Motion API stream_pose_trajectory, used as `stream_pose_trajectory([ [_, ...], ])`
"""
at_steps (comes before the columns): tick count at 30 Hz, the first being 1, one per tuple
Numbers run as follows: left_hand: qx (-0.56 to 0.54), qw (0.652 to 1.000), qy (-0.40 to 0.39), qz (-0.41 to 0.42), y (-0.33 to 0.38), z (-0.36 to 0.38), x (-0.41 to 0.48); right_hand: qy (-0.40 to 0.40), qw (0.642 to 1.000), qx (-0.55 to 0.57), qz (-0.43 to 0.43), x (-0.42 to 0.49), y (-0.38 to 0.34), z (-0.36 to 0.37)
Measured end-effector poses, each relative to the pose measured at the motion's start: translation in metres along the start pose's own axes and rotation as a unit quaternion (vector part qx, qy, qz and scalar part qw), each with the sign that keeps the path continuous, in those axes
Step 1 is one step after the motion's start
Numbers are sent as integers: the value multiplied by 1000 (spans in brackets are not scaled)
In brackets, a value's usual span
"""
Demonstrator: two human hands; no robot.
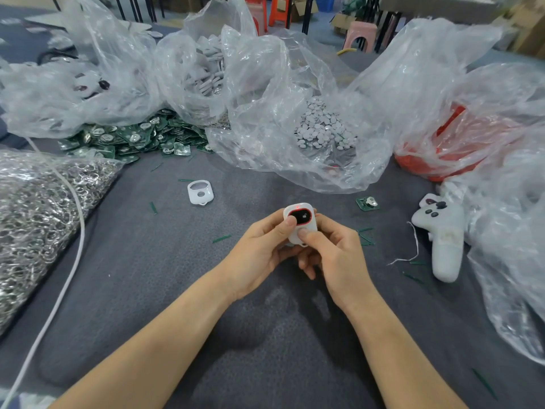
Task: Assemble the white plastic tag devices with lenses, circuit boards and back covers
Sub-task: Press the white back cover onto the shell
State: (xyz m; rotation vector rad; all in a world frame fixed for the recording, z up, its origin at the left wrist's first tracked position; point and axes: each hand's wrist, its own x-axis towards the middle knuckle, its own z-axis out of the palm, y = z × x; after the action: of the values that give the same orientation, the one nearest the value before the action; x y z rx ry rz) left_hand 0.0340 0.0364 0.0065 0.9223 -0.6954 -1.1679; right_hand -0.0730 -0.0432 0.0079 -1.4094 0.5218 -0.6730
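A white tag device [306, 209] with a dark, red-rimmed lens and a small red light at its top is held over the grey cloth in both hands. My left hand [259, 252] grips its left side, thumb on the lens edge. My right hand [333, 255] grips its lower right, thumb pressing the round button. An empty white tag shell [200, 192] lies on the cloth to the left. A single green circuit board [367, 203] lies to the right. A heap of green circuit boards [132, 140] sits at the back left.
Clear bags hold white round parts [321, 128], white covers [206, 72] and metal key rings [38, 208]. A red-lined bag [451, 143] sits at the right. Finished white tags [442, 231] lie at the right. A white cable [70, 255] crosses the left side.
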Motion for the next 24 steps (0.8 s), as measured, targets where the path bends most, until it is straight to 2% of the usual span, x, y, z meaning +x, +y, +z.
stream_pose_trajectory([
  [7,31,999,8,32,-5,-1,0,11,1000,-9,5,-2,-1,3],
  [12,52,993,86,63,-9,1,3,19,993,-112,-37,-4,1,8],
  [24,71,989,91,91,-9,0,2,6,996,-83,-24,-6,-4,7],
])
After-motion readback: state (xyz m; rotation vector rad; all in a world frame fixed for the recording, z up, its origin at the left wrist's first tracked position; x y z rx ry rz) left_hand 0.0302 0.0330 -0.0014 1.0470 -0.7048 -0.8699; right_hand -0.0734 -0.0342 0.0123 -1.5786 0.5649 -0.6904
